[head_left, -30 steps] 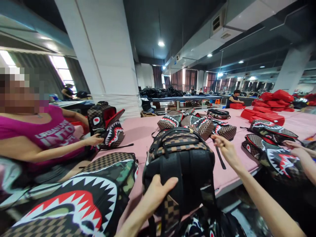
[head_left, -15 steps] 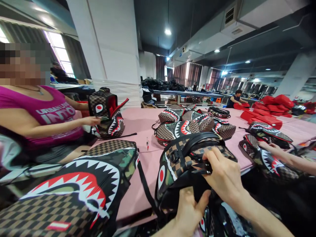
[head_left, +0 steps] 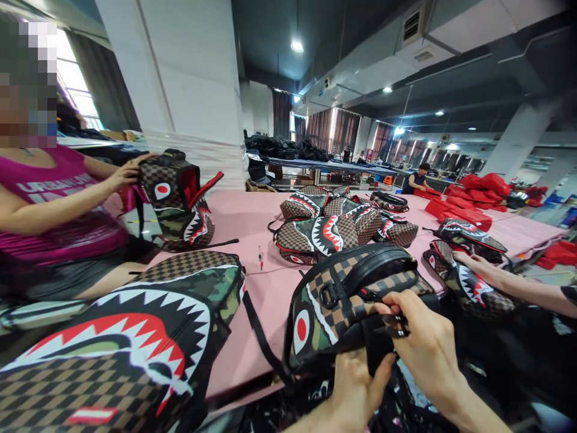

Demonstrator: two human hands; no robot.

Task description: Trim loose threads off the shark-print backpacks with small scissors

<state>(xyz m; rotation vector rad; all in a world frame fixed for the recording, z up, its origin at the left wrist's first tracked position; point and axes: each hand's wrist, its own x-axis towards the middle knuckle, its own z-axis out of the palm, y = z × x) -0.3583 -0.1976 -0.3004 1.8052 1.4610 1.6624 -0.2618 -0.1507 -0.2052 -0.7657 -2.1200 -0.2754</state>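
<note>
A checkered backpack (head_left: 333, 319) with a black top handle, camouflage trim and a red-and-white eye patch lies in front of me at the table edge. My left hand (head_left: 358, 382) grips its lower black side, the thumb pressed against it and the other fingers partly hidden. My right hand (head_left: 421, 343) is closed around small dark thread snips (head_left: 396, 326), partly covered by its fingers. The fingertips touch the bag just below the handle. To the left lies a larger backpack (head_left: 148, 337) with a shark-mouth print, its black strap hanging towards the table edge.
Several shark-print backpacks (head_left: 320, 231) lie across the pink table (head_left: 243, 216), with a pen (head_left: 261, 257) nearby. At left a co-worker holds an upright backpack (head_left: 174, 198). From the right, another person's hand (head_left: 471, 263) touches a backpack. Red bags (head_left: 484, 192) are piled farther back.
The view has shifted, so most things sit farther left. My right hand with the snips has moved slightly along the bag. The left co-worker's hand has risen to the top of their backpack.
</note>
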